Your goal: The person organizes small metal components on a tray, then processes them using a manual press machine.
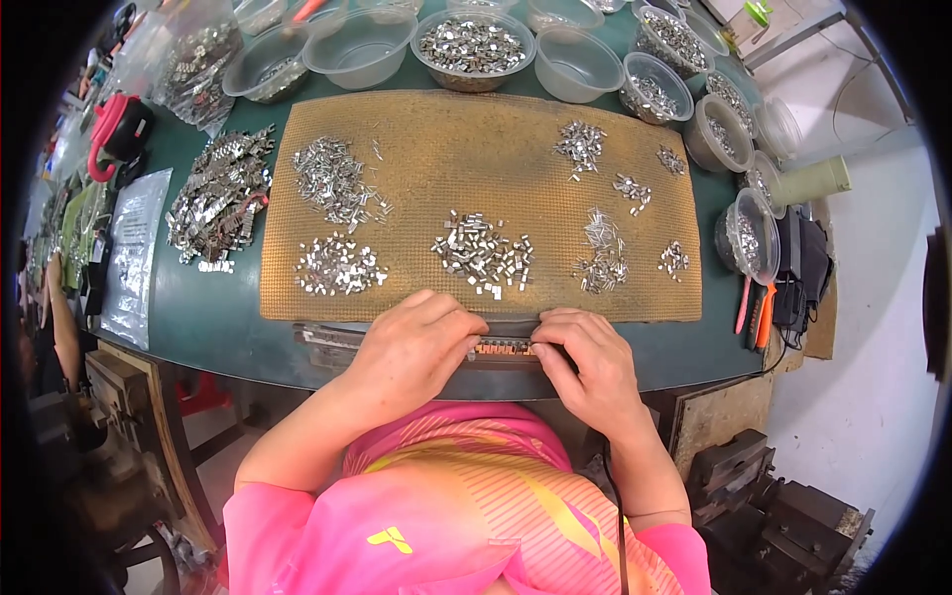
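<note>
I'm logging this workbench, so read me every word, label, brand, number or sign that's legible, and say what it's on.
None can be read.
Clear plastic bag: print too blurred.
Red-and-black object: pale mark, too small.
Pink shirt: yellow emblem, no readable letters.

At my grip, the strip (504, 348) shows coppery orange against the dark grey bar (332, 339). Just beyond, my mat (397, 188) is golden brown and finely gridded, its metal bits (484, 256) silver. The table (213, 307) around is deep green. Right of my grip, one handle (766, 315) is orange; on the near side, my shirt (416, 496) blends pink, orange and yellow, partly striped.
</note>
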{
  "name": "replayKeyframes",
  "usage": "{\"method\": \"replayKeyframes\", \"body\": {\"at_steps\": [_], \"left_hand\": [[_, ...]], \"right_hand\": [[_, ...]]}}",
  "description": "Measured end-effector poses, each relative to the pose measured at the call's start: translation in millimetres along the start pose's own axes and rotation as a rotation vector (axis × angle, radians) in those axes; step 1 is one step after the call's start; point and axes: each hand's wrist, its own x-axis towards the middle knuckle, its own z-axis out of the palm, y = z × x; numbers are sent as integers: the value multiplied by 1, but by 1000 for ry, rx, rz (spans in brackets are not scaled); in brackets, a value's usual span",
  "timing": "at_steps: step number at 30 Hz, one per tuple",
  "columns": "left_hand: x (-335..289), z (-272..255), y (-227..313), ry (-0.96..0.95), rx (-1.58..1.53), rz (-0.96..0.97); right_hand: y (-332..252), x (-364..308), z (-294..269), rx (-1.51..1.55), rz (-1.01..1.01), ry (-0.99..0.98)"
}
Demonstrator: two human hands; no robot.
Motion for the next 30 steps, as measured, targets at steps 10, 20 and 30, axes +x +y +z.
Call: {"method": "replayKeyframes", "body": {"at_steps": [10,20,30], "left_hand": [[0,6,2,8,14,-6],[-1,10,3,35,23,-11],[-1,11,0,84,-1,12]], "right_hand": [[-1,1,-1,-11,6,-25],[-12,6,8,-152,-9,-21],[-5,6,-1,-31,54,-43]]}}
